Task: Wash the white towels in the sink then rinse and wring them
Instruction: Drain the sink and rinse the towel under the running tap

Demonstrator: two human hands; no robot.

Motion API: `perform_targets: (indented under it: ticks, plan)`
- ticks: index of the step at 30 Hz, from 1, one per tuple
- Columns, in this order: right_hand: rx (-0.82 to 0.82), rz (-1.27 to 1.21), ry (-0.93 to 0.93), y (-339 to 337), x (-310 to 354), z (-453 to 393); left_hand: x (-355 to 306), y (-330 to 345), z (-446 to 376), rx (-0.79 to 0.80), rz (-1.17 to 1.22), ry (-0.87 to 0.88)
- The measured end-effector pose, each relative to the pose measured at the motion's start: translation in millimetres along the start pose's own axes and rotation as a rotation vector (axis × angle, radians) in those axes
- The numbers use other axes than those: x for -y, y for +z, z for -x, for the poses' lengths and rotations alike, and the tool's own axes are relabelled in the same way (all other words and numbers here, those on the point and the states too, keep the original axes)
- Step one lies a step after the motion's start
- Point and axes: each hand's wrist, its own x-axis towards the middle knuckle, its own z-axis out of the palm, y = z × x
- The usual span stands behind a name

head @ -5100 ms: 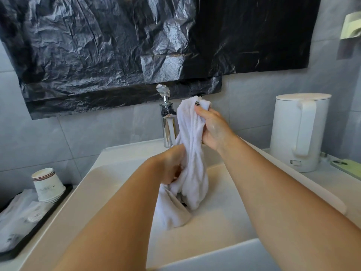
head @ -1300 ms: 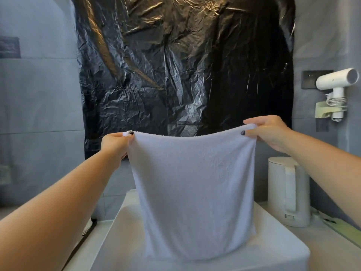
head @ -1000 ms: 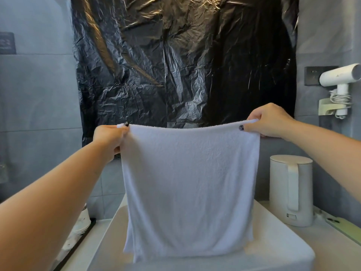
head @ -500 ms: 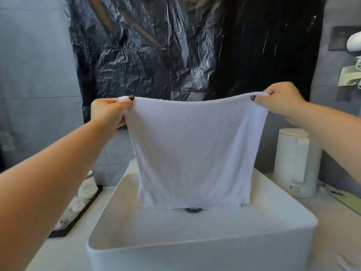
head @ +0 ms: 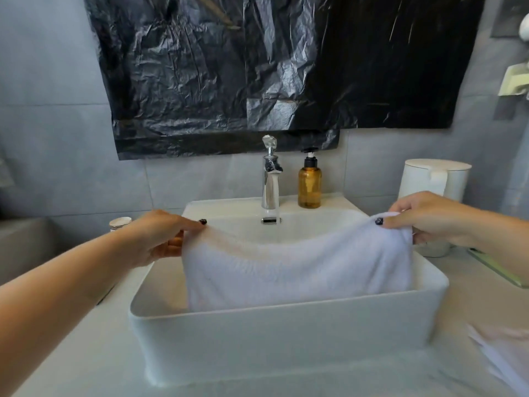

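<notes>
Nearest, on the tabletop (head: 472, 296) at the right, lay some white cloth (head: 506, 351). It may have been another towel, but it was too blurry to tell.

The sink (head: 286, 336) sat in front of the person. The towel (head: 297, 267) hung spread out, with its lower part down inside the sink. The left hand (head: 160, 239) pinched 1 top corner. The right hand (head: 423, 219) pinched the other. On each hand, the fingers were closed on the cloth, with a thumb on top. Holding it by 2 corners kept the towel flat and open, so water could reach all of it. The middle of the top edge sagged a little, so the towel was not pulled tight.

Behind the towel stood the tap (head: 270, 179). Water seemed to run from it into the sink. A brown soap bottle (head: 309, 181) stood just beside the tap, close for washing. A white kettle (head: 438, 184) stood far right, and a paper cup (head: 120, 223) far left.

Black plastic (head: 257, 67) covered the wall above.
</notes>
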Motion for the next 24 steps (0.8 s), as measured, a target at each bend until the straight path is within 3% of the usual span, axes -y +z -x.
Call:
perform_targets:
  ticks: [3,4,7,9,11,13,15,17,21,24]
  plan:
    - [-0.104,0.073,-0.012,22.3,-3.6,-30.9,11.7,17.0,-33.7,-0.109,-0.131,0.045]
    - [-0.171,0.162,-0.048,31.9,-6.5,-45.0,17.6,22.8,-45.6,-0.165,-0.290,0.071]
    - [-0.234,0.624,-0.188,65.8,-14.5,-71.9,34.8,33.1,-67.3,-0.230,-1.217,0.201]
    - [-0.060,0.758,-0.329,83.4,-15.6,-71.4,43.3,39.9,-69.1,-0.183,-1.478,0.358]
    - [0.231,0.731,-0.455,95.3,-14.1,-61.3,43.9,45.2,-58.2,0.043,-1.356,0.484]
    - [0.503,0.776,-0.452,102.4,-15.9,-49.3,45.1,51.2,-38.2,0.419,-1.137,0.416]
    - [0.613,0.836,-0.443,100.7,-18.9,-46.2,47.7,51.5,-24.1,0.633,-1.248,0.395]
    - [0.629,0.857,-0.417,96.4,-19.9,-44.5,53.7,51.8,-20.1,0.630,-1.423,0.527]
    - [0.552,0.990,-0.489,104.6,-23.7,-40.8,57.5,71.2,-17.3,0.470,-1.729,0.697]
    - [0.273,1.008,-0.499,104.4,-14.0,-48.9,42.8,76.0,-27.4,0.240,-1.725,0.645]
